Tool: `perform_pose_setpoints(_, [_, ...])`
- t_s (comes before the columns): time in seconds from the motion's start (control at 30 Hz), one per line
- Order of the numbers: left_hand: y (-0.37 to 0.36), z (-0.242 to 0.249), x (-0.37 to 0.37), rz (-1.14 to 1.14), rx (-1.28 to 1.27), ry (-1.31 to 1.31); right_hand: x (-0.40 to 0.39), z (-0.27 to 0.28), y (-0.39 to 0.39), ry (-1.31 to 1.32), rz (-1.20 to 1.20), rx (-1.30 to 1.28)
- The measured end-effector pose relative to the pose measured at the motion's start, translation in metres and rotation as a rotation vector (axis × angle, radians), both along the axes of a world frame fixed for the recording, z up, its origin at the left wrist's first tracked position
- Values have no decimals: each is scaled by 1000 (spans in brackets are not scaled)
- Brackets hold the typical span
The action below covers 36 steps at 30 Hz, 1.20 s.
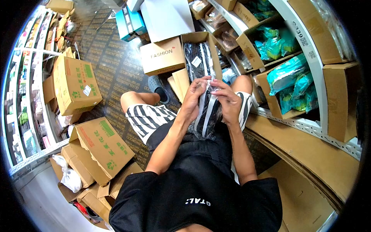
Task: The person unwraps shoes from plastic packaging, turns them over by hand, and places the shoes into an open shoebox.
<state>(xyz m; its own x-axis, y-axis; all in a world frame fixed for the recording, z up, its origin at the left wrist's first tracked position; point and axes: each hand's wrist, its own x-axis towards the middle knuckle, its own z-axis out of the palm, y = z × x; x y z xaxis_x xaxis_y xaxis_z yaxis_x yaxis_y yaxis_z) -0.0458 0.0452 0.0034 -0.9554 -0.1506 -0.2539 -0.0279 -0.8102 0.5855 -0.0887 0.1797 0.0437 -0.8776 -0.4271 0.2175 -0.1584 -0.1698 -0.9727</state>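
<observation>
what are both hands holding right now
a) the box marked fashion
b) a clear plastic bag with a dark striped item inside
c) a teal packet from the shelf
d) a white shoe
b: the left hand and right hand both grip the top of a clear plastic bag with a dark striped item inside, while the box marked fashion lies untouched on the floor.

Both forearms are reaching forward, elbows bending; left hand [192,98] and right hand [228,101] are curling inward, fingertips pinching together, nearly touching.
</observation>
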Motion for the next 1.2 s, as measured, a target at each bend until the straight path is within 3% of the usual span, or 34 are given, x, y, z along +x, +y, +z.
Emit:
perform_pose_setpoints(0.3, [5,-18,0,-34,0,179,-16,-19,16,-7,85,-21])
perform_pose_setpoints(0.5, [4,-17,1,-51,216,205,-17,-19,20,24,116,14])
perform_pose_setpoints(0.57, [1,-14,0,-44,233,186,-16,-7,17,158,156,80])
perform_pose_setpoints(0.77, [0,-21,1,-83,331,216,-7,-31,0,167,27,20])
perform_pose_setpoints(0.87, [3,-37,-2,-16,-141,127,-2,-35,-16,205,-184,194])
perform_pose_setpoints(1.1, [2,-27,-1,2,-148,13,1,-27,-13,314,-96,401])
perform_pose_setpoints(1.17, [2,-26,1,-4,-133,7,-1,-11,-14,73,-105,384])
perform_pose_setpoints(1.2, [3,-25,2,5,-132,17,-10,-11,-6,92,38,467])
